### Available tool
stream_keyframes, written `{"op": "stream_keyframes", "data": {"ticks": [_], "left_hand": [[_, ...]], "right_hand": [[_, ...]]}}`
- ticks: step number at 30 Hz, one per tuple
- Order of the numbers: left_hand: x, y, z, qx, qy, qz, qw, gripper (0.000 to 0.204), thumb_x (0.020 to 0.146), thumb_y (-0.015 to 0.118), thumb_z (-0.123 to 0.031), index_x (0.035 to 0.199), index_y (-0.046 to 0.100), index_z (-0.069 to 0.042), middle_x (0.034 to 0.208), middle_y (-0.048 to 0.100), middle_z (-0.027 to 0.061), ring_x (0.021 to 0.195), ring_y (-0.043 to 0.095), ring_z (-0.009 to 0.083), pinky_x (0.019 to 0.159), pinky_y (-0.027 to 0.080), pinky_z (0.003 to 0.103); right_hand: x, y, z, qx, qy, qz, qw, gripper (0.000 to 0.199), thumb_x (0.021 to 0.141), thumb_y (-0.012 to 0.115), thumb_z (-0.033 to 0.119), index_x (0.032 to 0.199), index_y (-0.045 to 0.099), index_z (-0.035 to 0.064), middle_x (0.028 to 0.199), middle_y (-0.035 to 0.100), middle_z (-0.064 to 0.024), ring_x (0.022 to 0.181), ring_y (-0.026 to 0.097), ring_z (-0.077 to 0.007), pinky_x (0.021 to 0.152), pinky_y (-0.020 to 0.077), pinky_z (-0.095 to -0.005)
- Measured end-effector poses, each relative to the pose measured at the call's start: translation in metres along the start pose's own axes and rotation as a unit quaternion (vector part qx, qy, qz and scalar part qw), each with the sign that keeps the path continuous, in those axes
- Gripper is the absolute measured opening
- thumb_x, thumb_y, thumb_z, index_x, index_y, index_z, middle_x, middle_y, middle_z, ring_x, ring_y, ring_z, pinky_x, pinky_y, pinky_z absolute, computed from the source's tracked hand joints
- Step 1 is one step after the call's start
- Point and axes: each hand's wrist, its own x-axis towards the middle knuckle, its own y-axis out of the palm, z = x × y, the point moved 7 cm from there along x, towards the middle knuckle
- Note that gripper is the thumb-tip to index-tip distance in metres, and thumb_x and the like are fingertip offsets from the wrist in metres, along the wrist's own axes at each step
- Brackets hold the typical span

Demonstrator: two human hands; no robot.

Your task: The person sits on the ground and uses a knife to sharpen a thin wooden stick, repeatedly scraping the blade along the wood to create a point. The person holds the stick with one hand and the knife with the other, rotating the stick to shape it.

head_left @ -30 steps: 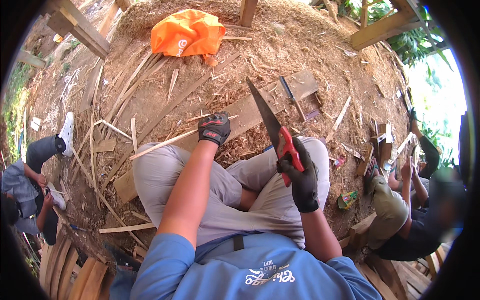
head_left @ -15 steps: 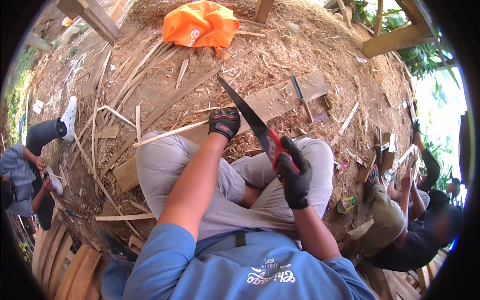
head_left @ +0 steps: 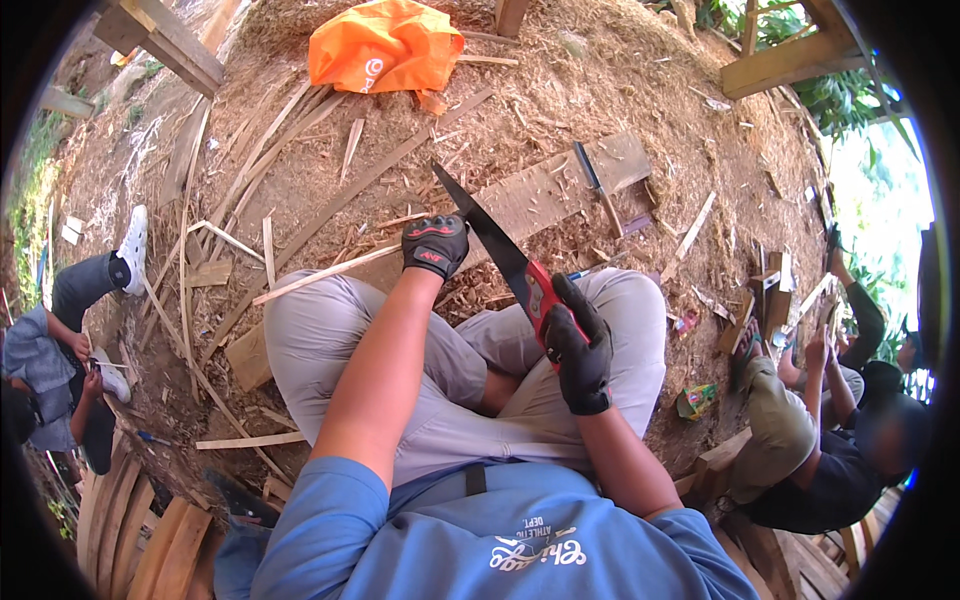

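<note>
Saw (head_left: 495, 238) in the right hand (head_left: 578, 345), thin wooden strip (head_left: 325, 275) in the left hand (head_left: 436, 245), and both grips were firm!
The right hand's gloved fingers were wrapped snugly round the saw's red handle, up over the person's lap (head_left: 450, 425), while the dark blade slanted away forward and left, passing just beside the left hand! That left hand, gloved too, was curled into a fist round the strip, its pale length running out leftward over the knee; whether the teeth touched the wood, one could not tell. Beyond them a broad plank (head_left: 530, 200) lay on the shavings-strewn ground (head_left: 600, 90), a dark-bladed tool (head_left: 598, 188) with a wooden handle across its right end, and farther out sat a crumpled orange bag (head_left: 385, 45)!
</note>
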Motion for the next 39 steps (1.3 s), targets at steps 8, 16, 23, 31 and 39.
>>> {"op": "stream_keyframes", "data": {"ticks": [8,16,23,31,39], "left_hand": [[0.000,-0.002,-0.003,0.011,0.001,-0.012,1.000,0.029,0.097,0.047,-0.023,0.100,0.073,-0.011,0.103,0.075,0.0175,0.096,0.073,0.0371,0.080,0.057,0.050],[0.002,-0.009,0.001,-0.004,-0.021,0.005,1.000,0.030,0.097,0.046,-0.022,0.100,0.073,-0.010,0.105,0.075,0.0180,0.099,0.073,0.0364,0.083,0.057,0.049],[0.029,-0.010,0.021,0.001,-0.043,-0.017,0.999,0.035,0.100,0.046,-0.029,0.107,0.074,-0.010,0.108,0.074,0.0216,0.100,0.072,0.0407,0.088,0.056,0.052],[0.028,-0.018,0.020,-0.010,-0.042,0.010,0.999,0.037,0.100,0.047,-0.033,0.107,0.075,-0.010,0.108,0.074,0.0207,0.100,0.072,0.0401,0.087,0.056,0.052],[0.031,-0.013,0.024,-0.003,-0.063,-0.017,0.998,0.035,0.099,0.047,-0.031,0.103,0.075,-0.010,0.105,0.075,0.0195,0.097,0.073,0.0391,0.085,0.056,0.051]], "right_hand": [[-0.012,-0.015,0.018,-0.049,-0.012,-0.004,0.999,0.056,0.099,0.063,0.032,0.144,0.057,-0.0009,0.121,0.068,-0.0098,0.093,0.063,-0.0128,0.077,0.0531,-0.0288],[-0.025,-0.032,0.011,-0.053,0.033,0.011,0.998,0.057,0.099,0.062,0.035,0.143,0.058,-0.0012,0.126,0.068,-0.0123,0.100,0.064,-0.0151,0.081,0.0537,-0.0301],[0.003,-0.015,0.006,-0.018,-0.006,-0.004,1.000,0.055,0.100,0.063,0.033,0.144,0.058,-0.0001,0.132,0.067,-0.0131,0.109,0.064,-0.0168,0.087,0.0535,-0.0309],[0.033,0.009,0.003,-0.005,-0.006,0.005,1.000,0.055,0.100,0.063,0.033,0.145,0.058,0.0012,0.129,0.067,-0.0110,0.100,0.064,-0.0138,0.077,0.0540,-0.0281],[0.044,0.013,-0.001,0.001,0.001,0.009,1.000,0.054,0.100,0.062,0.032,0.145,0.058,0.0025,0.115,0.069,-0.0058,0.080,0.059,-0.0080,0.064,0.0496,-0.0248]]}}
